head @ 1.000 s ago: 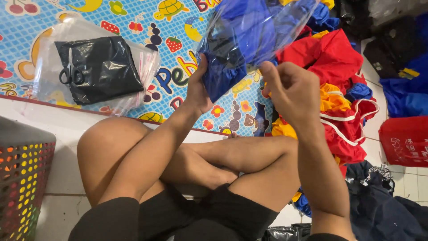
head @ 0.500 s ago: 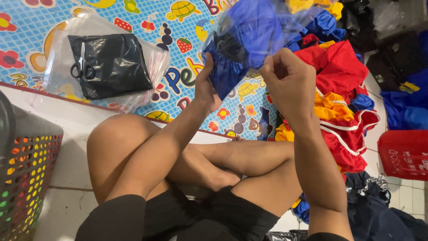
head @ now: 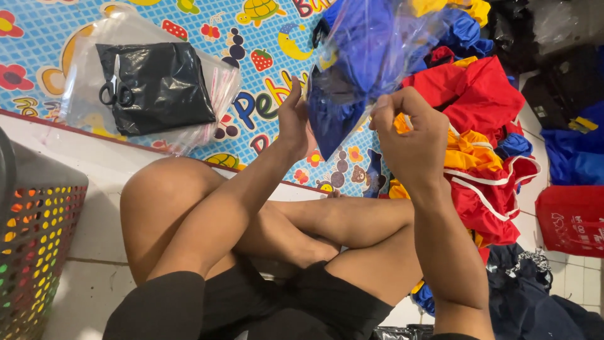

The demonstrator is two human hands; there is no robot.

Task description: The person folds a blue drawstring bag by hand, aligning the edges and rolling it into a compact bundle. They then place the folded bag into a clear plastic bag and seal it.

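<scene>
I sit cross-legged on the floor and hold up a clear plastic bag (head: pixel 371 56) with a folded blue garment inside it. My left hand (head: pixel 294 116) grips the bag's left edge, fingers pointing up. My right hand (head: pixel 409 135) pinches the bag's lower right edge between thumb and fingers. The bag hangs tilted above a colourful play mat (head: pixel 251 38), its lower corner pointing down between my hands.
A black folded item with scissors (head: pixel 116 88) on it lies on a stack of clear bags (head: pixel 207 94) at the left. Red, yellow and blue garments (head: pixel 484 151) pile up at the right. A mesh basket (head: pixel 31 252) stands at the lower left. A red bag (head: pixel 569 217) sits far right.
My hands have lifted and turned the bagged blue garment a little; my right hand shifted from the bag's side to its lower edge. My view drifted slightly.
</scene>
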